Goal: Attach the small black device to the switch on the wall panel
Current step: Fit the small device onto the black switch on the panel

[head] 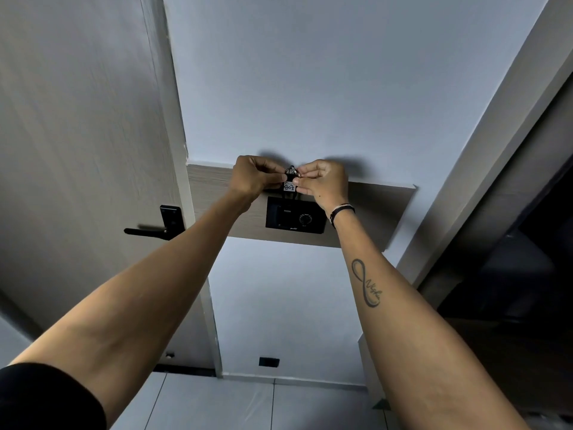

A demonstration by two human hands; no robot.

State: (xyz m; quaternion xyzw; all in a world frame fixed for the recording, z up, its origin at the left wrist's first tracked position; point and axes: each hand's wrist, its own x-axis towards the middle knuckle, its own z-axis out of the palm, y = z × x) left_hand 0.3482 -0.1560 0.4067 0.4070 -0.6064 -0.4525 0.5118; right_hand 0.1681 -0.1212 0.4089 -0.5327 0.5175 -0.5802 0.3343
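Note:
A small black device point(289, 185) with a white label marked "407" and a metal ring on top sits between my two hands, just above the black switch plate point(294, 217) on the wooden wall panel point(369, 212). My left hand point(255, 176) pinches the device from the left. My right hand point(322, 181) pinches it from the right, fingertips at the ring. The device's lower end reaches the top edge of the switch plate; I cannot tell whether it touches.
A grey door with a black lever handle point(155, 229) stands to the left. A dark wardrobe or opening point(527, 243) is on the right. A black socket point(269, 361) sits low on the white wall, above the tiled floor.

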